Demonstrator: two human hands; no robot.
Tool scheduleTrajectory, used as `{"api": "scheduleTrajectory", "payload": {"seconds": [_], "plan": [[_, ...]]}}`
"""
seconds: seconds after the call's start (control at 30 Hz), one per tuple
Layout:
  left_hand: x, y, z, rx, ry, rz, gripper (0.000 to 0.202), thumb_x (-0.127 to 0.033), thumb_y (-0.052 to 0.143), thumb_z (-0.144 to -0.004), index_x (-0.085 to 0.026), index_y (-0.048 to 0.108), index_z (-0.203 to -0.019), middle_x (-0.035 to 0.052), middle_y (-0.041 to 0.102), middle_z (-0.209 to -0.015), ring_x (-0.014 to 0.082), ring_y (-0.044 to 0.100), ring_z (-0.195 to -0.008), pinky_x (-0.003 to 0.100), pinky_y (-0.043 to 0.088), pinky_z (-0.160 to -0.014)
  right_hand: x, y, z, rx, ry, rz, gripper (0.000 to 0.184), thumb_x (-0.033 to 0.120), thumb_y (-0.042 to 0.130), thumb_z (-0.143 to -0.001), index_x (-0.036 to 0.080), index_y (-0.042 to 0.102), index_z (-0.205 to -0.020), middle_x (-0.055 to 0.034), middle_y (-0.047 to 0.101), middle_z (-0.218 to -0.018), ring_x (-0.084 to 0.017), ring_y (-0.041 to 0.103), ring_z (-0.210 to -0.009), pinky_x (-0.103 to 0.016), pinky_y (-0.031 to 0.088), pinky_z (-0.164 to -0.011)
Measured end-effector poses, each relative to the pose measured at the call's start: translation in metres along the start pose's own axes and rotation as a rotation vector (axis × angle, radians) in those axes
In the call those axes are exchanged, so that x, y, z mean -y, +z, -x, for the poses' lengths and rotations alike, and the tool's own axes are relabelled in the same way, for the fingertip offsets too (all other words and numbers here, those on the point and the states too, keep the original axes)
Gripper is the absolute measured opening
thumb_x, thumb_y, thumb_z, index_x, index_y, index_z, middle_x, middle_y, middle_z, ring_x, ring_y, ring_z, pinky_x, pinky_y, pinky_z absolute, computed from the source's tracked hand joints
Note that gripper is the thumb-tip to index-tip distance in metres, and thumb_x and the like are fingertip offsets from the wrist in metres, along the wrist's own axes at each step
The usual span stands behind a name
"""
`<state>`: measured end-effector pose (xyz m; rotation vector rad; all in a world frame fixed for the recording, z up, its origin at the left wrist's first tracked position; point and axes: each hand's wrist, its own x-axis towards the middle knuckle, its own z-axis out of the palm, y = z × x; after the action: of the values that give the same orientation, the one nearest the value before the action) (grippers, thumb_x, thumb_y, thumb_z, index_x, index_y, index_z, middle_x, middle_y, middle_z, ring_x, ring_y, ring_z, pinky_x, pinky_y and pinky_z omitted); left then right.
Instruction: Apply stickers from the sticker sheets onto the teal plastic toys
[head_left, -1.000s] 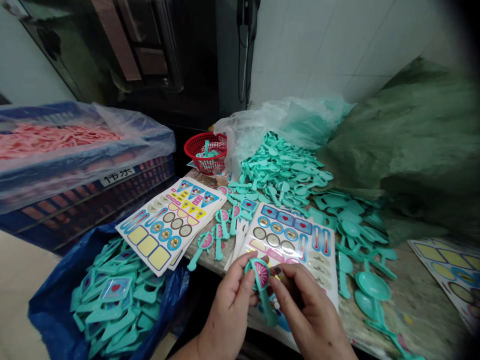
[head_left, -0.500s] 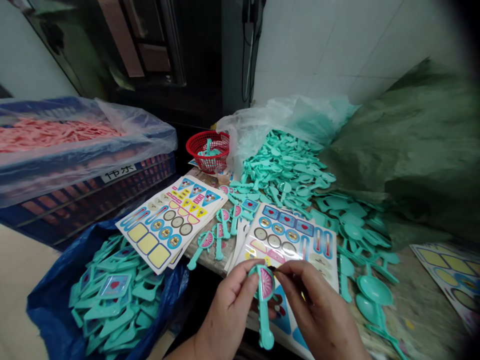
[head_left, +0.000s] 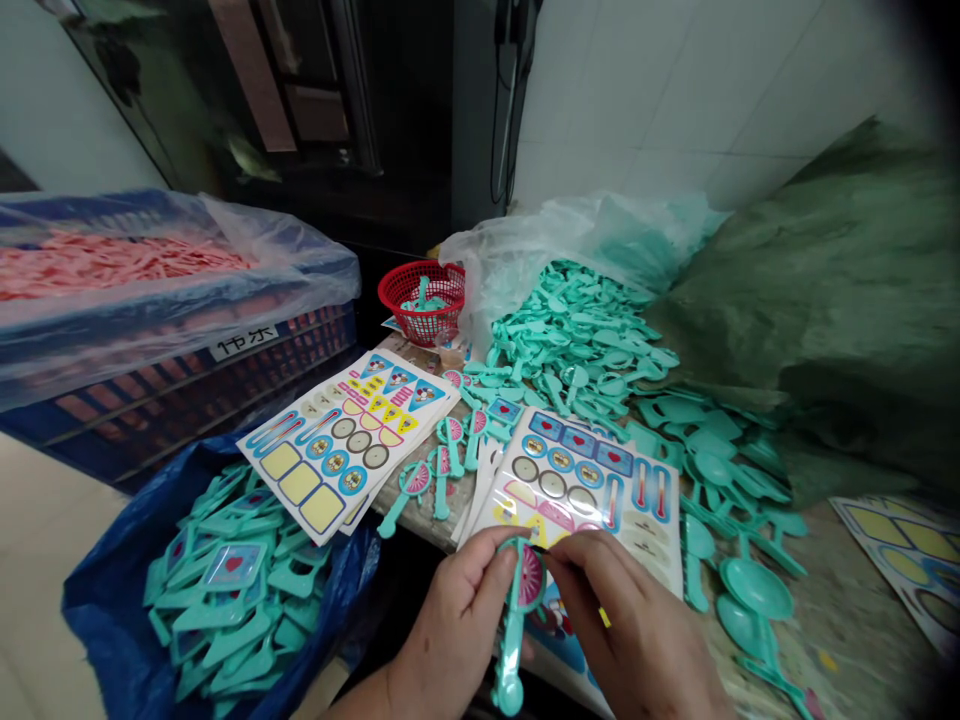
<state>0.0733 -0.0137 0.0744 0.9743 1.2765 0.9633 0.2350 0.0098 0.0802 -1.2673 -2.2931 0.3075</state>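
Note:
My left hand (head_left: 454, 635) grips a teal plastic toy paddle (head_left: 514, 640) with a round head and a long handle hanging down to the lower left. A pink, fan-patterned sticker (head_left: 530, 577) sits on its round head. My right hand (head_left: 630, 630) is beside the head, its fingertips pinching a small dark item (head_left: 547, 552), too small to identify. Below my hands lies a printed sticker sheet (head_left: 577, 500), partly hidden by them. Several similar stickered teal pieces (head_left: 442, 470) lie on the table just beyond it.
A blue bag (head_left: 112, 620) of teal pieces with heart stickers is at the lower left. Beyond it stands a blue crate (head_left: 150, 390) of pink pieces under plastic. A loose teal pile (head_left: 577, 340), a red basket (head_left: 421, 302) and a green sack (head_left: 840, 300) are ahead and right.
The teal toy has turned in my hands, its handle swinging from the lower right to the lower left. My right fingertips remain at its head. The view has drifted slightly.

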Motion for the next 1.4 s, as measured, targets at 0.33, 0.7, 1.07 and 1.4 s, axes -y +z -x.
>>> {"api": "scheduleTrajectory", "payload": {"seconds": [0.33,0.7,1.07,1.4], "plan": [[0.007,-0.005,-0.001,0.116,-0.099,0.053,0.038,-0.047,0.042,-0.088,-0.019,0.056,-0.109,-0.0026,0.061,-0.053,0.0069,0.049,-0.038,0.016,0.033,-0.036,-0.006,0.000,-0.002,0.199,0.192,-0.436,0.011,0.029,0.046,-0.089,0.024,0.053,-0.082,0.0029,0.057,-0.072,-0.010,0.053,-0.063,-0.020,0.043,-0.056],[-0.004,-0.009,-0.001,0.242,-0.153,0.113,0.033,-0.038,0.043,-0.089,-0.016,0.058,-0.108,-0.0036,0.058,-0.056,0.0080,0.057,-0.042,0.012,0.031,-0.031,-0.004,-0.011,-0.011,0.396,0.347,-0.717,0.013,0.030,0.049,-0.086,0.021,0.055,-0.077,0.0032,0.056,-0.069,-0.011,0.050,-0.064,-0.021,0.041,-0.059],[-0.007,-0.008,-0.002,0.233,-0.127,0.024,0.034,-0.038,0.042,-0.088,-0.016,0.057,-0.109,-0.0018,0.059,-0.058,0.0098,0.059,-0.046,0.013,0.034,-0.033,0.001,-0.001,-0.002,0.158,0.148,-0.459,0.007,0.026,0.058,-0.083,0.028,0.061,-0.089,0.0050,0.057,-0.069,-0.010,0.054,-0.061,-0.020,0.042,-0.056],[-0.005,-0.010,0.001,0.215,-0.046,-0.151,0.034,-0.040,0.040,-0.089,-0.019,0.060,-0.108,-0.0012,0.058,-0.064,0.0102,0.059,-0.046,0.015,0.036,-0.034,0.004,0.002,0.003,0.114,-0.049,-0.192,0.014,0.020,0.052,-0.086,0.027,0.058,-0.096,-0.0007,0.060,-0.079,-0.017,0.061,-0.069,-0.029,0.048,-0.058]]}}
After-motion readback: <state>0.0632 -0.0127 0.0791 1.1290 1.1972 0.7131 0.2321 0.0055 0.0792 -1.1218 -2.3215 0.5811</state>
